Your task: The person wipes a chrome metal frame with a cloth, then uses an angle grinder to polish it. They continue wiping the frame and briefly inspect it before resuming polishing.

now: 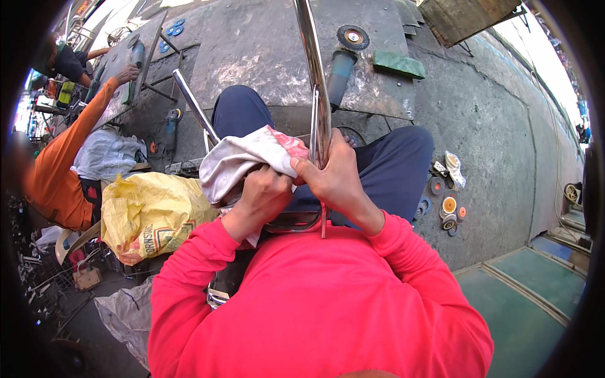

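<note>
My right hand (335, 178) is closed around a shiny steel tube (313, 69) that runs up and away from my lap. Beside it, my left hand (263, 195) grips a white cloth with red marks (242, 157) pressed against the tube's lower part. A second polished tube (194, 106) slants off to the left behind the cloth. I sit in dark blue trousers and a red long-sleeved top.
An angle grinder (340, 70) lies on the grey concrete, with a loose disc (352, 37) and a green block (397, 63) near it. Several grinding discs (449, 206) lie at my right. A yellow sack (151, 211) is at my left, beside a person in orange (60, 170).
</note>
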`<state>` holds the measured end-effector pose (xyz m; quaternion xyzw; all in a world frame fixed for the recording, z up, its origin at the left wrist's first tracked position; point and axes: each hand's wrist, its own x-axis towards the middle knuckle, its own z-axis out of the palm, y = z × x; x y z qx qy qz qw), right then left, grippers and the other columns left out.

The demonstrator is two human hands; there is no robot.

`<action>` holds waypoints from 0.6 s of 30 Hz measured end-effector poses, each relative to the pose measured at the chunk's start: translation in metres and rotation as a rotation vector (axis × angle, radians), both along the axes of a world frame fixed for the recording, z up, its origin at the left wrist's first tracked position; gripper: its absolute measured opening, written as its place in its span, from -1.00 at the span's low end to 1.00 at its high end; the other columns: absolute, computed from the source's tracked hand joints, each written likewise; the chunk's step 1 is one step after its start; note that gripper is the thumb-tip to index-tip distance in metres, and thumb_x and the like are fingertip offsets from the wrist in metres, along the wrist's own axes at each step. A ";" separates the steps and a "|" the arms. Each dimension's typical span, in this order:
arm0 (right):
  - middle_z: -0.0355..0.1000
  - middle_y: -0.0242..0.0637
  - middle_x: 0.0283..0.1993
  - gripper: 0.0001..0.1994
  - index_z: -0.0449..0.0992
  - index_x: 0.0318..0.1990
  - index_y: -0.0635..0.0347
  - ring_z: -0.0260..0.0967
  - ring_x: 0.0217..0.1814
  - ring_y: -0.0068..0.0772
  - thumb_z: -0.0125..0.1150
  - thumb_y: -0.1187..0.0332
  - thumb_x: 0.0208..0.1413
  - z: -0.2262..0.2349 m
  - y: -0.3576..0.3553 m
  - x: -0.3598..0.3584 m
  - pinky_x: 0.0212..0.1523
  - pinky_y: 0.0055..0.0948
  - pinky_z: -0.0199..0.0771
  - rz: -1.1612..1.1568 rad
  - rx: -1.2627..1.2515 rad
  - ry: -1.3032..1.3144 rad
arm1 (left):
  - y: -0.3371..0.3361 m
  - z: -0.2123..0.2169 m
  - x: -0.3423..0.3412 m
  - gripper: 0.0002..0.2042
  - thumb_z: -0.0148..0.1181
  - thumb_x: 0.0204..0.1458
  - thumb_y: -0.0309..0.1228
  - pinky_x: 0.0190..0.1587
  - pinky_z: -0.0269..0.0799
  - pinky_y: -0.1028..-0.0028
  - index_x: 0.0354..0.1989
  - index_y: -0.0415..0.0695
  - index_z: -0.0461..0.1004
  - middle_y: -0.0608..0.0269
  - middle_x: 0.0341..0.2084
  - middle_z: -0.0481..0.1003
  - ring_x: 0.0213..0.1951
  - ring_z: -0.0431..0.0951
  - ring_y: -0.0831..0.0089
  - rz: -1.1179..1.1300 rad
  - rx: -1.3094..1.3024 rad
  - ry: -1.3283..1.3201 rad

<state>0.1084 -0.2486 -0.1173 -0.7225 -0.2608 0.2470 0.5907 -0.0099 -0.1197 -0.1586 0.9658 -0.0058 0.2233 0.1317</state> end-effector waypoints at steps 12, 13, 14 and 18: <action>0.40 -0.13 -0.54 -0.57 0.38 -0.40 0.41 0.38 -0.48 -0.40 0.45 0.21 -0.21 -0.023 0.017 0.030 -0.43 -0.30 0.40 0.032 0.031 0.021 | 0.031 0.007 0.002 -0.71 0.27 -0.19 -0.53 -0.03 0.35 0.03 -0.20 -0.23 0.56 -0.11 -0.21 0.52 -0.15 0.51 -0.08 0.158 -0.149 -0.157; 0.42 -0.10 -0.53 -0.55 0.39 -0.40 0.43 0.39 -0.47 -0.38 0.46 0.20 -0.22 -0.023 0.021 0.033 -0.42 -0.29 0.41 0.048 0.024 -0.017 | 0.036 0.006 0.011 -0.72 0.26 -0.16 -0.52 -0.05 0.36 0.06 -0.20 -0.23 0.55 -0.10 -0.24 0.52 -0.14 0.50 -0.10 0.117 -0.110 -0.158; 0.45 -0.01 -0.51 -0.49 0.40 -0.41 0.49 0.44 -0.45 -0.27 0.47 0.13 -0.24 -0.021 0.029 0.035 -0.40 -0.26 0.44 0.041 -0.001 -0.132 | 0.037 0.004 0.019 -0.75 0.25 -0.15 -0.52 -0.09 0.38 0.08 -0.22 -0.23 0.55 -0.11 -0.27 0.52 -0.17 0.50 -0.10 0.134 -0.199 -0.181; 0.49 0.11 -0.46 -0.38 0.42 -0.38 0.59 0.51 -0.40 -0.17 0.48 0.04 -0.25 -0.008 0.050 0.041 -0.37 -0.24 0.49 0.093 -0.032 -0.134 | 0.040 -0.001 0.054 -0.81 0.24 -0.16 -0.48 -0.24 0.42 0.16 -0.34 -0.27 0.53 -0.15 -0.38 0.52 -0.32 0.52 -0.11 0.144 -0.441 -0.211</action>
